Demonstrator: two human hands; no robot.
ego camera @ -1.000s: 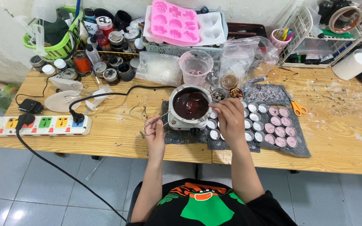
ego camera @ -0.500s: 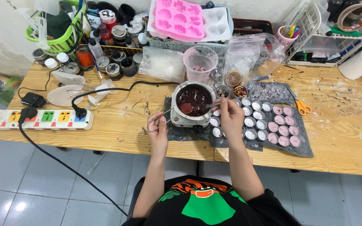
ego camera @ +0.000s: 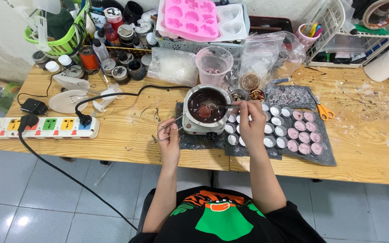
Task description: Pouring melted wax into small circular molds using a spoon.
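Right hand pinches a spoon in the dark-filled pot mid-table, left hand grips its wire handle; small tins crowd right, cord trails left.

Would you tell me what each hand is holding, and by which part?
The left hand grips the pot's wire handle at its looped end; the right hand pinches a spoon by its handle's end.

It was a home craft workshop: a cluttered wooden worktable held pink silicone moulds and small paint jars.
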